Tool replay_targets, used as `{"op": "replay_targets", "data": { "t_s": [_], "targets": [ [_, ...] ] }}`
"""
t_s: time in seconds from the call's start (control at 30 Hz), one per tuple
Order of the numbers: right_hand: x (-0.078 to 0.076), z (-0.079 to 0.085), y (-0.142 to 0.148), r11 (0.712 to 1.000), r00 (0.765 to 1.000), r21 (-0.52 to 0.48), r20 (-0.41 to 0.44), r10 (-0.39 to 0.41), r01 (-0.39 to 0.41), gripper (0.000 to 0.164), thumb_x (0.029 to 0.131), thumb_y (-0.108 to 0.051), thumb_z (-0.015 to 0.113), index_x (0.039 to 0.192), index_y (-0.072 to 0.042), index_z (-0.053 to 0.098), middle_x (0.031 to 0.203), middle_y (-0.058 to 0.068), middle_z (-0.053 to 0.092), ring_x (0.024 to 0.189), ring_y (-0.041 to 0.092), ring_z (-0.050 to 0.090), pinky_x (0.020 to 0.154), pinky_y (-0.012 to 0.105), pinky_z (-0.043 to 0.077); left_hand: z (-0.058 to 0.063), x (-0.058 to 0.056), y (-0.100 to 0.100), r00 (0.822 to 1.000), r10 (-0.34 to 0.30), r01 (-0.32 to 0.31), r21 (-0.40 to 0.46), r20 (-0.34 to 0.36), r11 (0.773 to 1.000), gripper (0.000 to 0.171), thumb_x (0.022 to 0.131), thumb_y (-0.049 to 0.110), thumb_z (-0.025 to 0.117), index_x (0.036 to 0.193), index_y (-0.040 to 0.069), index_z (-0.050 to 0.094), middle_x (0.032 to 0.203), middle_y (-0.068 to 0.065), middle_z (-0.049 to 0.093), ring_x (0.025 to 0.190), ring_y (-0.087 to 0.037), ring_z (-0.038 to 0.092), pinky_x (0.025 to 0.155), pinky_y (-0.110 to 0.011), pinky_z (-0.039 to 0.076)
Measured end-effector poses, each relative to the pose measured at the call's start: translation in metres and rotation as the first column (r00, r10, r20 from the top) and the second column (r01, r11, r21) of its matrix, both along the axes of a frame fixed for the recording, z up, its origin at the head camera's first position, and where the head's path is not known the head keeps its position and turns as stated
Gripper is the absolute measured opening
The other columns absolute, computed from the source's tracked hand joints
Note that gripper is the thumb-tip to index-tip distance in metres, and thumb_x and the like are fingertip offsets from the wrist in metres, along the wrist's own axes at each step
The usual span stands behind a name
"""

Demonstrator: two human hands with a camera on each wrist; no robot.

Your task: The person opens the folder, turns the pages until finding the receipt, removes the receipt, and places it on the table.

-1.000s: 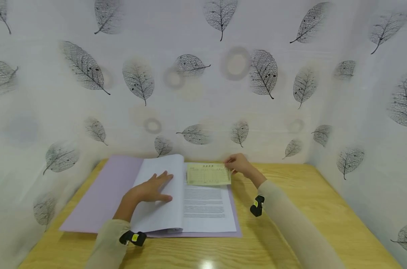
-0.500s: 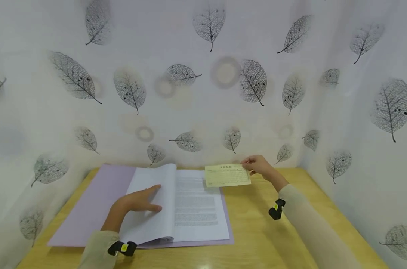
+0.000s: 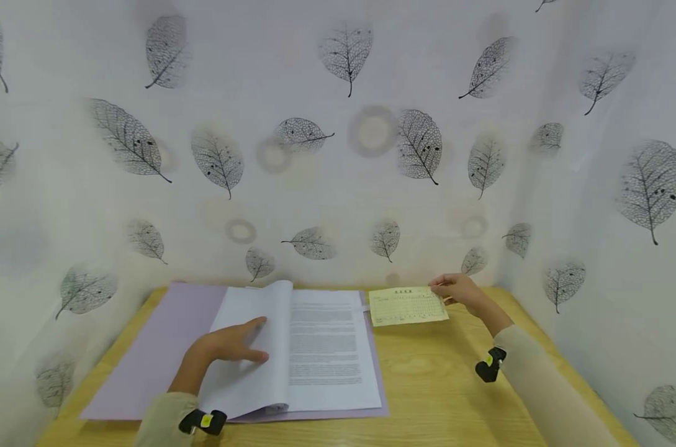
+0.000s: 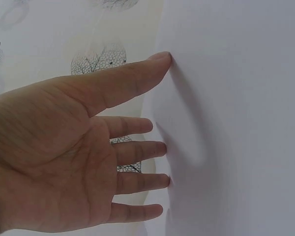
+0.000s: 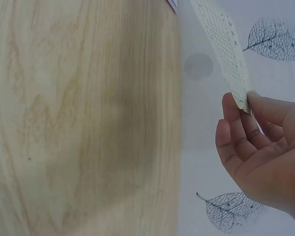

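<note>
A purple folder (image 3: 153, 354) lies spread on the table, with turned white pages (image 3: 243, 388) on its left side and a printed page (image 3: 326, 347) facing up on the right. My left hand (image 3: 228, 343) rests on the turned pages, thumb and fingers spread; in the left wrist view its straight fingertips (image 4: 160, 147) meet the white paper. My right hand (image 3: 462, 293) pinches the right end of a yellow receipt slip (image 3: 407, 305) between thumb and fingers. The slip, printed with a grid, hangs above the table just right of the folder; the right wrist view shows its pinched corner (image 5: 243, 101).
The wooden table (image 3: 427, 385) extends right of the folder and along its front. Behind and on both sides stands a pale wall covering (image 3: 338, 186) with leaf prints. A small white tab (image 3: 365, 308) sticks out at the printed page's right edge.
My right hand has carried the yellow slip rightward off the printed page to beside the folder. My left hand stays on the turned pages, and the head view has shifted slightly.
</note>
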State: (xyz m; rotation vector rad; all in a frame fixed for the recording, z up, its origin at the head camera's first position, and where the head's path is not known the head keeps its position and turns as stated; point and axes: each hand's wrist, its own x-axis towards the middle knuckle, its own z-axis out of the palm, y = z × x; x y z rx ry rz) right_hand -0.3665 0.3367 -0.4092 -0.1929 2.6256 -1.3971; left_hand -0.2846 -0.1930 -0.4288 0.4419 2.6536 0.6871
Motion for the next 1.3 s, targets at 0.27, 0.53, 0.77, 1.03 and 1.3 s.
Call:
{"op": "replay_targets", "data": {
  "t_s": [0.27, 0.53, 0.77, 1.03, 1.3],
  "targets": [
    [0.000, -0.010, 0.005, 1.000, 1.000, -0.010, 0.029, 0.009, -0.009, 0.034, 0.105, -0.018, 0.058, 0.126, 0.008, 0.062, 0.109, 0.010, 0.068, 0.086, 0.013, 0.063, 0.081, 0.041, 0.059, -0.001, 0.001, -0.004, 1.000, 0.000, 0.000, -0.008, -0.026, 1.000, 0.094, 0.086, 0.041, 0.080, 0.156, -0.003, 0.034, 0.159, -0.029, 0.037, 0.144, -0.049, 0.039, 0.116, -0.061, 0.036],
    [0.003, -0.029, 0.006, 0.998, 0.999, 0.066, 0.044, 0.005, -0.008, 0.029, 0.104, -0.016, 0.058, 0.122, 0.006, 0.065, 0.111, 0.016, 0.067, 0.085, 0.017, 0.062, 0.078, 0.041, 0.058, 0.000, -0.002, -0.001, 0.999, -0.001, 0.000, -0.014, -0.037, 1.000, 0.091, 0.086, 0.042, 0.080, 0.154, -0.001, 0.038, 0.158, -0.027, 0.041, 0.142, -0.046, 0.044, 0.115, -0.060, 0.039],
    [0.003, -0.043, 0.010, 0.996, 0.998, 0.089, 0.066, 0.005, -0.010, 0.030, 0.102, -0.011, 0.060, 0.121, 0.012, 0.064, 0.093, 0.009, 0.067, 0.070, 0.016, 0.053, 0.064, 0.034, 0.054, 0.001, -0.002, 0.005, 1.000, 0.013, -0.014, -0.010, -0.023, 1.000, 0.090, 0.086, 0.041, 0.081, 0.153, -0.002, 0.040, 0.158, -0.026, 0.041, 0.146, -0.045, 0.039, 0.118, -0.059, 0.036],
    [0.005, -0.044, 0.006, 0.995, 0.993, 0.101, 0.119, -0.013, 0.001, 0.029, 0.100, -0.008, 0.060, 0.121, 0.013, 0.061, 0.072, 0.002, 0.059, 0.058, 0.013, 0.044, 0.052, 0.026, 0.038, 0.001, -0.002, 0.005, 1.000, 0.020, -0.021, -0.011, -0.018, 1.000, 0.089, 0.085, 0.040, 0.081, 0.153, -0.001, 0.041, 0.158, -0.025, 0.041, 0.147, -0.045, 0.038, 0.118, -0.059, 0.036],
    [0.005, -0.042, 0.005, 0.995, 0.993, 0.099, 0.116, -0.016, 0.004, 0.029, 0.100, -0.007, 0.058, 0.120, 0.015, 0.059, 0.086, 0.011, 0.070, 0.062, 0.013, 0.048, 0.054, 0.025, 0.038, 0.001, -0.001, 0.005, 1.000, 0.018, -0.018, -0.004, -0.021, 1.000, 0.088, 0.085, 0.038, 0.081, 0.152, -0.002, 0.042, 0.157, -0.025, 0.043, 0.146, -0.046, 0.039, 0.118, -0.059, 0.035]
  ]
}}
